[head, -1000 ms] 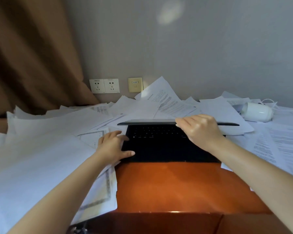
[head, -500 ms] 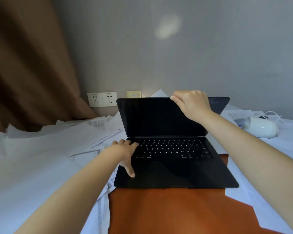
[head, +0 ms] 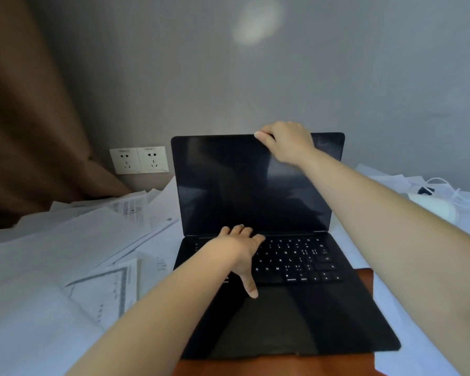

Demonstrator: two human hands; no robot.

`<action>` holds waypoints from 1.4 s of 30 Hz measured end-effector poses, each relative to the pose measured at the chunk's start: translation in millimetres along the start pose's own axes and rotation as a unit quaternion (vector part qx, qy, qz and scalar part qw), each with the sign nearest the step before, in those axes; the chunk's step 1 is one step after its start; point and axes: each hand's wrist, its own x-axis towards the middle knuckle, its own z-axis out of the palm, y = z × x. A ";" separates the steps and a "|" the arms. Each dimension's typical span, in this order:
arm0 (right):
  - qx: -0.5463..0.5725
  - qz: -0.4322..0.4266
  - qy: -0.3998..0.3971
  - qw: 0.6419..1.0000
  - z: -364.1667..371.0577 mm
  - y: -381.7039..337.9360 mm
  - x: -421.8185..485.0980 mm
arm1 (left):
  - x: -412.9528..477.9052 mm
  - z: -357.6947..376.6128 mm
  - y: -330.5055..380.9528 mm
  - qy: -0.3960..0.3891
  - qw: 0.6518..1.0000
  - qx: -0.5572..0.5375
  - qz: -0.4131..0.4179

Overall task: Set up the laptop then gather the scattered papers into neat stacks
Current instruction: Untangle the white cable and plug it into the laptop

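Nearest the cam, along the bottom edge, I see a strip of orange-brown desk (head: 282, 367) w/ the front lip of a black laptop (head: 296, 321) lying on it. The laptop sits centre frame w/ its lid up, and white sheets run along both its sides. Two bare forearms reach in from the bottom, one each side. L hand (head: 236, 253) rests on the left part of the keyboard (head: 296, 259), fingers straight and relaxed toward the hinge, thumb stuck out back toward me over the palm rest; it grips nothing. Loose papers (head: 65, 240) cover the desk left of the laptop, overlapping at all angles, some w/ printed text, one w/ a ruled border; more sheets lie on the right, under and past the R forearm. Further back the screen (head: 242, 185) stands roughly upright, dark, w/ only dim reflections on it. R hand (head: 288, 143) is at the screen's top edge, right of centre, fingers curled over the rim, gripping the lid. Far right, on the sheets, lies a white rounded object (head: 440, 207) w/ a thin white cable; can't tell what it is. Behind the paper pile on the left, a double wall socket (head: 139, 160) sits low on a grey wall (head: 364, 77), and a brown curtain (head: 25, 131) hangs down the left side. High on the wall, a pale blurry patch of light (head: 257, 20).
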 end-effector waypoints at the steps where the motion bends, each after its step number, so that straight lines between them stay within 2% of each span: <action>1: -0.004 0.001 0.003 1.000 5.8 2.4 5.1 | 3.1 -1.0 0.6 -0.006 1.000 0.006 0.003; 6: -0.021 -0.002 0.014 1.000 35.8 11.7 23.7 | 10.1 -3.6 7.9 -0.029 0.999 0.030 0.021; 12: -0.045 0.028 -0.035 0.998 51.5 14.6 22.1 | 8.1 -5.9 10.8 -0.048 0.998 0.032 0.019; 19: -0.029 -0.037 -0.024 0.999 30.2 33.8 -39.2 | -3.1 -8.0 27.3 -0.079 0.995 0.061 0.004; 21: -0.031 -0.038 -0.047 0.998 23.1 47.6 -64.1 | -3.4 -12.8 38.3 -0.049 0.998 0.039 0.029; 23: -0.028 -0.031 -0.070 0.997 14.3 64.8 -88.5 | 1.1 -19.6 51.4 -0.003 0.997 -0.030 0.066; 28: -0.052 0.019 -0.133 0.990 -11.7 123.3 -140.1 | 26.7 -37.5 97.8 0.122 0.970 -0.138 0.158; 36: -0.083 0.150 -0.082 0.982 -23.0 246.7 -198.0 | 109.3 -72.6 187.6 0.242 0.939 -0.133 0.205; 42: 0.014 0.346 -0.054 0.936 -11.0 336.4 -210.8 | 175.9 -95.3 235.0 0.301 0.917 -0.150 0.213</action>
